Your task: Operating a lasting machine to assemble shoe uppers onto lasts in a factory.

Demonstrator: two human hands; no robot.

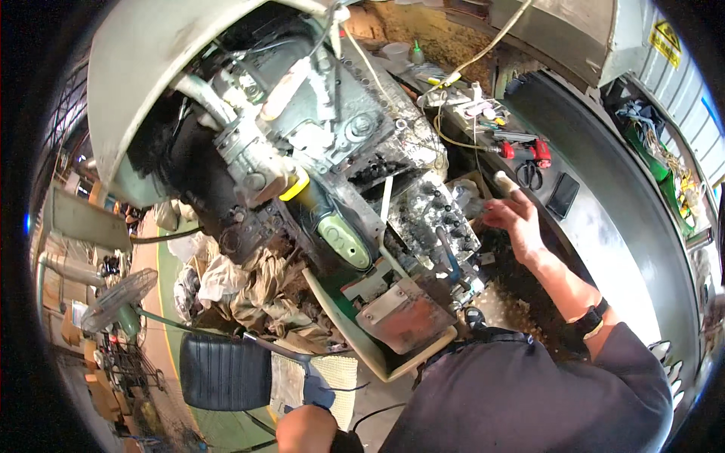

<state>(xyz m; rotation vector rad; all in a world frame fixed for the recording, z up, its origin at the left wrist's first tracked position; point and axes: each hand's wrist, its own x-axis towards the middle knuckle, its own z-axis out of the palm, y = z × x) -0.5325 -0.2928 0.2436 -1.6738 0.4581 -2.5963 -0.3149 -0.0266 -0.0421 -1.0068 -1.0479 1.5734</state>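
Note:
My right hand is raised beside the machine's control box, its fingers apart and nothing visible in them. One fingertip wears a whitish cover. Below the hand, a blue-handled lever sticks out of the machine. At the lower edge, only bare skin of my left arm or hand shows, near a dark blue cloth-like piece on a chair; its fingers cannot be made out. Sole up in the machine sits a dark shoe with a green insole-like bottom, a yellow piece close to its upper end.
A cream tray with a rusty metal plate juts toward me. On the right bench lie a red cordless drill, black scissors and a phone. To the left are a black chair, a fan and crumpled bags.

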